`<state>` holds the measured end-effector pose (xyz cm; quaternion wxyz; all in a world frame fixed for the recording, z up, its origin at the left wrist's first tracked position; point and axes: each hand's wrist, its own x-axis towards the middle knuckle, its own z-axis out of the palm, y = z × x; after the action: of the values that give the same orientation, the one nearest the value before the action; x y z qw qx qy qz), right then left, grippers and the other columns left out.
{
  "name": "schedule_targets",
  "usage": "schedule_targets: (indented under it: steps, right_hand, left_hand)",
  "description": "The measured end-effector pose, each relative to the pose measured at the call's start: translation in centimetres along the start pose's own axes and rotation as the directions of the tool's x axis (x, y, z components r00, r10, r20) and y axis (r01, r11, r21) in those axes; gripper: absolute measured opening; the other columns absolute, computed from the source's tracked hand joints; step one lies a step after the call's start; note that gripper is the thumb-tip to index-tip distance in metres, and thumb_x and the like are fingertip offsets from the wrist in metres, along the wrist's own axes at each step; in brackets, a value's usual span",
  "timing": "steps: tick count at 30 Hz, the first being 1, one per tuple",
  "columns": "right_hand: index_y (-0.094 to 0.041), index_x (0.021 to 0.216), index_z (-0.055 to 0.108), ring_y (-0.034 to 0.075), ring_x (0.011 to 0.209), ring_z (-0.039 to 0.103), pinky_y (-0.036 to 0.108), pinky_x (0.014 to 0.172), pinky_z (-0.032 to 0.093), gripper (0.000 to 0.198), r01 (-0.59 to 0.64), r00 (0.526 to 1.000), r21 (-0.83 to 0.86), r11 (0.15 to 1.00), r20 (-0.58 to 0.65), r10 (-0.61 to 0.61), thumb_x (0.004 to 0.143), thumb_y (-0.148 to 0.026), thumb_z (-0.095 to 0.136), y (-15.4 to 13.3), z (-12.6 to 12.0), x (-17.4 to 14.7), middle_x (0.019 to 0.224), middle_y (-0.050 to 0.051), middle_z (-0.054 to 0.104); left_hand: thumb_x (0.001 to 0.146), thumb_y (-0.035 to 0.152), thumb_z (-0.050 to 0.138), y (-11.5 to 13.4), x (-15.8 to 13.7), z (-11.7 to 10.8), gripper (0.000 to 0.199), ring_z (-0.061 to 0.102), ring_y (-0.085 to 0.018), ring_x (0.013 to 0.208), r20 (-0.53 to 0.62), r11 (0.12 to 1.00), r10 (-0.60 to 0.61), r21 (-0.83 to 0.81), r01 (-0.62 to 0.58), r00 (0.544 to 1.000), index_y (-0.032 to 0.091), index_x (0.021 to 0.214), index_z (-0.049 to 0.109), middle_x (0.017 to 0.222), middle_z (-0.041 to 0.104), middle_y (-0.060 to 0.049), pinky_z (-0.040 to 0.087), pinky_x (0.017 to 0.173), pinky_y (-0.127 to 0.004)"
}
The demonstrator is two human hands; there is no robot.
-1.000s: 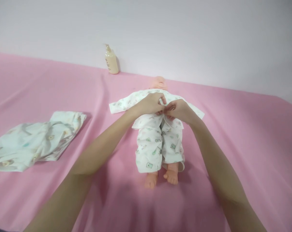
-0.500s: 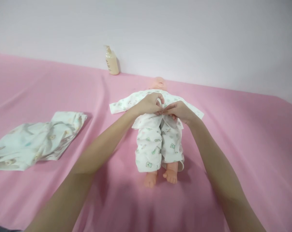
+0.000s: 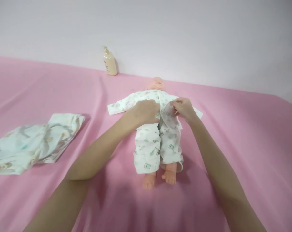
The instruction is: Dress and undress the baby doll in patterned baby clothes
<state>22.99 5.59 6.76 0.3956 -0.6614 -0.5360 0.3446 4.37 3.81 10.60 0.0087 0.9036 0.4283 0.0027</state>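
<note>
Doll: we see the doll (image 3: 157, 84) lying on its back on the pink sheet (image 3: 233, 129), bare feet toward us.
Left hand: our left hand (image 3: 146, 111) lies fingers curled on the doll's printed shirt (image 3: 128, 102), pressing its front panel at the belly.
Right hand: our right hand (image 3: 183, 108) pinches the shirt's other front flap and lifts it open.
Trousers: matching printed trousers (image 3: 157, 151) cover the legs.
Around: a folded printed cloth (image 3: 34, 141) lies well to the left; a pump bottle (image 3: 109, 62) stands by the wall.
</note>
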Motion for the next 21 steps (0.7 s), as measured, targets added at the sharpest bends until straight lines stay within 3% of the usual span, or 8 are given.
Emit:
schedule_targets:
  steps: [2,5,7,12,15,18,19,21]
  right_hand:
    - [-0.017,0.061,0.054,0.011,0.047,0.054,0.024,0.047,0.044,0.026,0.076,0.984,-0.316,0.946,0.176,-0.021,0.082,-0.030,0.062,-0.9,-0.6,-1.3,0.057,0.002,0.058]
    - [-0.017,0.053,0.050,0.012,0.044,0.052,0.026,0.047,0.040,0.038,0.252,0.894,-0.648,0.719,0.440,0.084,0.077,-0.040,0.067,-2.6,-1.2,-3.7,0.054,0.003,0.057]
    - [-0.018,0.056,0.048,0.012,0.044,0.050,0.026,0.046,0.035,0.038,0.326,0.858,-0.729,0.601,0.495,0.135,0.072,-0.043,0.072,-3.5,-1.0,-5.1,0.054,0.002,0.053]
    - [-0.020,0.052,0.029,0.009,0.045,0.032,0.027,0.048,0.022,0.040,0.403,0.884,-0.821,0.403,0.464,0.062,0.078,-0.020,0.060,-3.8,0.3,-6.2,0.049,-0.003,0.031]
    - [-0.019,0.052,0.026,0.009,0.046,0.026,0.028,0.049,0.021,0.038,0.441,0.880,-0.793,0.421,0.474,-0.031,0.081,-0.015,0.050,-3.9,-0.1,-6.2,0.049,-0.002,0.031]
    - [-0.018,0.052,0.025,0.008,0.046,0.025,0.029,0.049,0.020,0.041,0.453,0.886,-0.717,0.530,0.430,-0.175,0.084,-0.022,0.051,-4.5,-1.2,-6.6,0.050,-0.002,0.032]
    - [-0.018,0.052,0.025,0.008,0.046,0.025,0.029,0.049,0.020,0.042,0.454,0.886,-0.691,0.562,0.416,-0.204,0.084,-0.024,0.052,-4.7,-1.5,-6.7,0.050,-0.002,0.032]
    - [-0.018,0.051,0.029,0.007,0.046,0.026,0.028,0.049,0.020,0.042,0.465,0.872,-0.643,0.608,0.451,-0.189,0.083,-0.025,0.054,-5.0,-1.7,-6.8,0.050,-0.002,0.035]
  left_hand:
    - [0.073,0.034,0.065,0.7,-0.8,-0.8,0.022,0.058,-0.023,0.066,0.117,1.000,-0.016,0.009,0.015,0.993,0.017,0.065,0.052,0.063,0.053,-0.004,0.033,0.055,-0.031]
    - [0.063,0.027,0.076,1.5,-1.7,-1.7,0.039,0.055,-0.022,0.059,0.230,0.999,-0.017,-0.024,0.023,0.973,0.018,0.050,0.039,0.049,0.040,0.000,0.032,0.054,-0.030]
    - [0.060,0.013,0.073,1.9,-2.0,-2.0,0.043,0.054,-0.021,0.058,0.248,0.999,-0.037,-0.013,0.042,0.968,0.018,0.046,0.033,0.047,0.036,0.000,0.032,0.054,-0.029]
    - [0.059,-0.005,0.051,1.8,-2.1,-1.4,0.038,0.050,-0.020,0.055,0.219,0.999,-0.025,-0.021,0.030,0.975,0.019,0.043,0.026,0.046,0.030,-0.001,0.027,0.055,-0.031]
    - [0.063,-0.002,0.049,0.9,-2.1,-1.5,0.034,0.045,-0.017,0.052,0.070,0.997,0.041,-0.064,-0.037,0.997,0.019,0.047,0.028,0.047,0.028,0.000,0.024,0.055,-0.032]
    - [0.066,0.002,0.050,0.3,-2.5,-1.9,0.032,0.037,-0.014,0.048,-0.159,0.988,0.094,-0.104,-0.111,0.983,0.019,0.051,0.028,0.048,0.025,0.001,0.019,0.054,-0.033]
    - [0.066,0.003,0.050,0.3,-2.7,-2.0,0.032,0.033,-0.013,0.046,-0.169,0.981,0.111,-0.138,-0.135,0.979,0.019,0.051,0.027,0.048,0.024,0.001,0.018,0.053,-0.033]
    - [0.065,0.002,0.052,0.5,-3.1,-1.9,0.035,0.024,-0.010,0.042,-0.054,0.952,0.165,-0.251,-0.173,0.985,0.019,0.050,0.025,0.048,0.021,0.003,0.015,0.051,-0.032]
